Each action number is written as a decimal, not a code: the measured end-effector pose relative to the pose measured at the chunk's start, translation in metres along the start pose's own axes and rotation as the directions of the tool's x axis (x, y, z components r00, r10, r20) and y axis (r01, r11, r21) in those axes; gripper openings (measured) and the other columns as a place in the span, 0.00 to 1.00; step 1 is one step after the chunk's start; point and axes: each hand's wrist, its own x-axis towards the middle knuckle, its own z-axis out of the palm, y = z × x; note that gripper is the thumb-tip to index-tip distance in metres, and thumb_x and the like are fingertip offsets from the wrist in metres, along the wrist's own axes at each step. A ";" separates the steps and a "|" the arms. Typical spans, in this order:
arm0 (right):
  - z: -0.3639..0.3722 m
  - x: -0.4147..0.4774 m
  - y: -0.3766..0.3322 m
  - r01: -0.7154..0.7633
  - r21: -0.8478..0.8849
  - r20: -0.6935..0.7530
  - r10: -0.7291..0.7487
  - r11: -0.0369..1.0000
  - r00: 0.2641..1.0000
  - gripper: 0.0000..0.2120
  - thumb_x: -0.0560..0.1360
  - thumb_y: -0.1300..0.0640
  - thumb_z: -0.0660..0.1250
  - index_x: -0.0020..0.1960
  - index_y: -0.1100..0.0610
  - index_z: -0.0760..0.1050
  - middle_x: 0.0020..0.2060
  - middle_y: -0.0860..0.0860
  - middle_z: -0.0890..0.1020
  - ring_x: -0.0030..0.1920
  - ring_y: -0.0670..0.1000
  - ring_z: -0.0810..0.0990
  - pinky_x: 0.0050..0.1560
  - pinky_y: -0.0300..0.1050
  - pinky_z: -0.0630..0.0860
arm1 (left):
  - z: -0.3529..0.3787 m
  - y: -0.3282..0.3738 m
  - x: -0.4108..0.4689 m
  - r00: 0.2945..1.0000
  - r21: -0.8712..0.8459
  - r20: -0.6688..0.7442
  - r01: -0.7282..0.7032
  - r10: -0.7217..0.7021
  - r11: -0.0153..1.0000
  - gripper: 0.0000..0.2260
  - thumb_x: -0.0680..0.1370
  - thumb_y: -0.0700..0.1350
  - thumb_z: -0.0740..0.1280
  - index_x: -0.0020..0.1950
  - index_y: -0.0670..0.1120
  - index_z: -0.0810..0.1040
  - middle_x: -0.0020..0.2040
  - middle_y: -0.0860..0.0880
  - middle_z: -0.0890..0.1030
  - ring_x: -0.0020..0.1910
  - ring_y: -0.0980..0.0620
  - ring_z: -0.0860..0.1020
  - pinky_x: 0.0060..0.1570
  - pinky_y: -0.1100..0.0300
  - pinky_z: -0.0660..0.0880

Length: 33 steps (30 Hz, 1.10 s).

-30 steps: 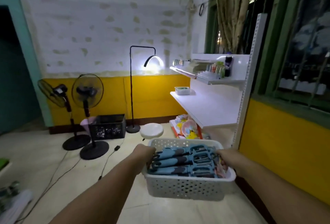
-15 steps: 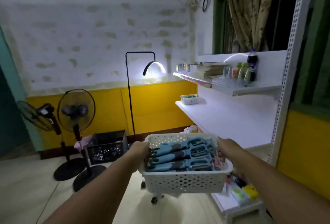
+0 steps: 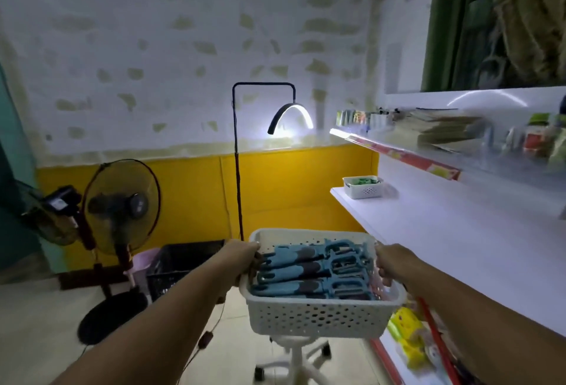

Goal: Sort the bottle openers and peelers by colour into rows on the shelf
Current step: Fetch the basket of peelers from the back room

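I carry a white perforated basket (image 3: pixel 315 318) in front of me, held in the air. Several blue-and-grey peelers and openers (image 3: pixel 309 271) lie stacked inside it, with something pink showing at its right end. My left hand (image 3: pixel 242 259) grips the basket's left rim and my right hand (image 3: pixel 393 265) grips its right rim. The white middle shelf (image 3: pixel 453 237) stretches along the right, just beyond the basket. At its far end stands a small white basket (image 3: pixel 363 187) with green items in it.
An upper shelf (image 3: pixel 459 151) holds books, jars and bottles. A white wheeled stool (image 3: pixel 294 357) is under the basket. Two standing fans (image 3: pixel 119 197), a black crate (image 3: pixel 177 265) and a lit floor lamp (image 3: pixel 289 116) stand against the yellow wall. Packets (image 3: pixel 407 335) lie on the bottom shelf.
I have walked closer to the shelf with the basket. The shelf and lamp look larger, and the stool is now directly below the basket. Both hands keep their hold.
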 end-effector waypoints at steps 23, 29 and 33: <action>-0.019 0.430 -0.008 -0.231 0.031 -0.332 0.228 0.973 0.915 0.28 0.81 0.44 0.52 0.27 0.58 0.65 0.24 0.53 0.69 0.27 0.51 0.68 0.29 0.42 0.62 | 0.243 0.170 0.498 0.902 0.168 0.430 -0.124 0.041 0.978 0.13 0.80 0.49 0.63 0.50 0.40 0.79 0.44 0.39 0.83 0.43 0.43 0.81 0.50 0.46 0.80; -0.061 0.519 -0.009 -0.273 0.146 -0.382 0.309 0.951 0.871 0.27 0.80 0.44 0.56 0.27 0.58 0.67 0.24 0.52 0.71 0.27 0.51 0.69 0.30 0.43 0.63 | 0.318 0.214 0.581 0.815 0.204 0.579 -0.126 -0.016 0.971 0.13 0.79 0.51 0.64 0.51 0.41 0.78 0.43 0.41 0.81 0.42 0.46 0.77 0.49 0.47 0.77; -0.054 0.560 0.000 -0.299 0.194 -0.403 0.354 0.934 0.844 0.25 0.80 0.44 0.56 0.31 0.59 0.72 0.29 0.54 0.75 0.31 0.51 0.73 0.31 0.41 0.67 | 0.345 0.234 0.630 0.782 0.250 0.624 -0.177 -0.018 0.952 0.12 0.79 0.51 0.64 0.49 0.42 0.78 0.38 0.45 0.80 0.35 0.50 0.77 0.41 0.54 0.77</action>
